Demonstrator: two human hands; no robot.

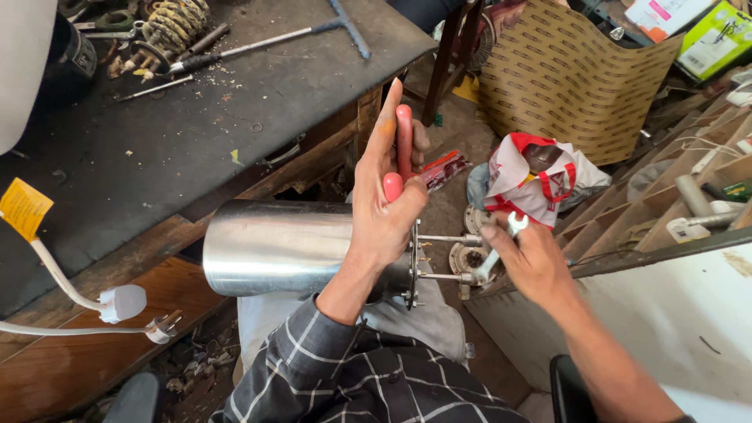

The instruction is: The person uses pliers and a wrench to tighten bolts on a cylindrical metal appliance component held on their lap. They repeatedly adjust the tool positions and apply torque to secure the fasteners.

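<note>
A person in a plaid sleeve works over a steel cylinder lying on its side across the lap, its closed end toward the bench and its open end toward the person's right. The left hand presses down on the cylinder's near end, fingers curled shut around red-handled pliers that stand upright in the grip. At that end sits a dark round plate with two threaded rods sticking out sideways. The right hand, blurred, is closed on a small spanner whose lower end meets the tip of the lower rod; its upper jaw shows above the fingers.

Just left of the cylinder, a white cord with a plug hangs off the bench edge, a yellow tag on it. The dark benchtop runs up the left side, carrying a long T-handled tool, a screwdriver, a coiled spring and loose metal bits at its far corner.

Beyond the hands, on the floor, lie a red packet, round metal parts and a white-and-red bag. Behind the bag leans a patterned brown cardboard sheet. To the right, wooden shelves hold pipes and wires, and a white panel crowds in close beside the right forearm. Boxes fill the far right corner.
</note>
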